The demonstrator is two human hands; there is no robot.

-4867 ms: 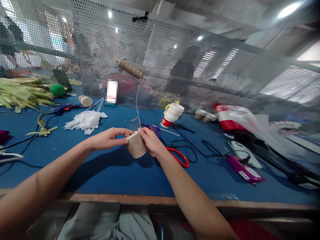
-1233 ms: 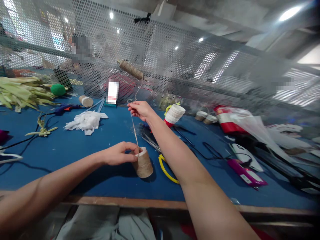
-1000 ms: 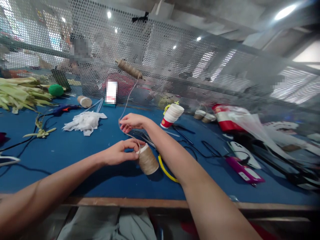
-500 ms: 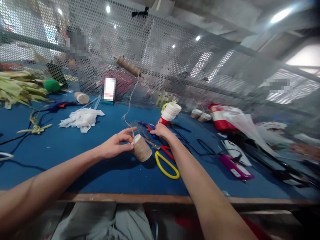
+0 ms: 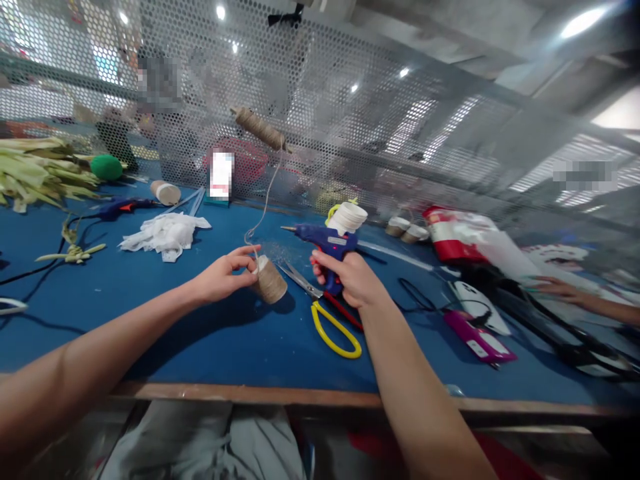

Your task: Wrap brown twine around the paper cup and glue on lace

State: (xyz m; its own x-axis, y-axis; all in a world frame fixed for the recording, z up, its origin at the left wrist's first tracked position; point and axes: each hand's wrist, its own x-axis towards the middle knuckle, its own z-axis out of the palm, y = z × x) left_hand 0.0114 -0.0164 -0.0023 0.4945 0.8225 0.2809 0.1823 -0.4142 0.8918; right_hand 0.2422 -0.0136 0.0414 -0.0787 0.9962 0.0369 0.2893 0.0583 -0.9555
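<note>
My left hand [image 5: 231,272] pinches the rim of a small paper cup wrapped in twine [image 5: 271,281], tilted just above the blue table. Twine [image 5: 269,193] runs from that cup up to a spool [image 5: 260,128] hung on the mesh panel. In my right hand [image 5: 354,275] is a blue glue gun [image 5: 327,238], held by its handle with the nozzle pointing left. Scissors [image 5: 336,333] with one yellow and one red handle lie below it, partly behind my right wrist. A stack of white paper cups [image 5: 349,216] stands behind the glue gun, its lower part hidden.
White cloth [image 5: 164,235], a second glue gun [image 5: 123,209] and another wrapped cup [image 5: 165,193] lie left. Rightward are two wrapped cups [image 5: 406,230], a purple box [image 5: 477,339] with cables and a red-white bag [image 5: 450,235]. Another person's hand [image 5: 563,291] reaches in at far right.
My right hand has lifted the glue gun off the table and turned it nozzle-left. My left hand and the wrapped cup have shifted slightly left. Another person's hand has become clearer at right.
</note>
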